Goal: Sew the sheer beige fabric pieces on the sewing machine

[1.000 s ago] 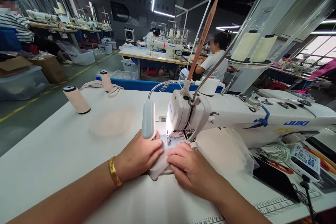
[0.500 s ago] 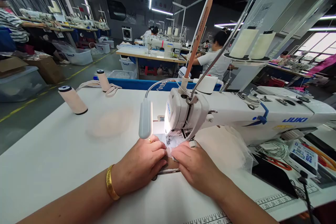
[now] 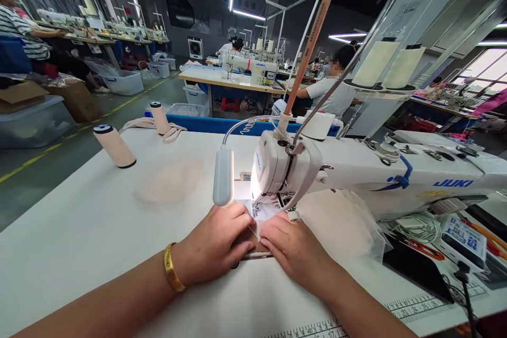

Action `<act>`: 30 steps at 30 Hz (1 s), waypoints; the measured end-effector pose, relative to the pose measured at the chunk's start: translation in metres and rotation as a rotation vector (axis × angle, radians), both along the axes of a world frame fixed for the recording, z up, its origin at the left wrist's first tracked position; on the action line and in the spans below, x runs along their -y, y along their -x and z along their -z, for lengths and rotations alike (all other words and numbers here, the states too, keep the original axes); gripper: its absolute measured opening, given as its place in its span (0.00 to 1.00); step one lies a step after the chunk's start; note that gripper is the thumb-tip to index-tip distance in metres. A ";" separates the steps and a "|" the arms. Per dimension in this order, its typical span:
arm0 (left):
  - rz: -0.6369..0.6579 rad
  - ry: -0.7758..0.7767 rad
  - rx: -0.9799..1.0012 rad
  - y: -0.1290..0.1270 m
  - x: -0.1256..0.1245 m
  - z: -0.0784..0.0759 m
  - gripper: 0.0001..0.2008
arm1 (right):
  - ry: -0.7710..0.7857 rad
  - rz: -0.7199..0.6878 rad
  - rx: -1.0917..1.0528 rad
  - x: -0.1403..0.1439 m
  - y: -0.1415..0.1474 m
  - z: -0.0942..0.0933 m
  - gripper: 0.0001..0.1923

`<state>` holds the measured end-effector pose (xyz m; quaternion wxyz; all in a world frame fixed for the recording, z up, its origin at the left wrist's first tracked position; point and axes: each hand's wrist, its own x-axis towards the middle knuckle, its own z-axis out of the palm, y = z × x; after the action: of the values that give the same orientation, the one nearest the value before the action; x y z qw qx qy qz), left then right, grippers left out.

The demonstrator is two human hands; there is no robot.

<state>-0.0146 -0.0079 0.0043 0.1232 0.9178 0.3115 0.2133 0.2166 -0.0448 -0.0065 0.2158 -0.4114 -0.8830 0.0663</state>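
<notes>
Feeding pale fabric (image 3: 259,220) under needle at 12 o'clock: left hand (image 3: 214,245), right hand (image 3: 295,251) pressing flat, fingers closed together; steady guiding needed.

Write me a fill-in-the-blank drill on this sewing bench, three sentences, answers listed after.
1. The left hand and right hand press a small fabric piece flat under the head of the ____ machine.
2. The wrist of the left hand wears a ____-coloured bangle.
3. The brand name printed in blue on the machine's arm reads ____.

Missing words: sewing; gold; JUKI
</notes>
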 end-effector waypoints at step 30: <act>0.033 -0.241 0.115 -0.009 0.012 0.012 0.13 | 0.025 0.003 -0.010 0.002 -0.001 -0.001 0.10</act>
<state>-0.0055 -0.0198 -0.0078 0.0335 0.9171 0.2610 0.2995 0.2177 -0.0471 -0.0055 0.2153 -0.4150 -0.8804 0.0791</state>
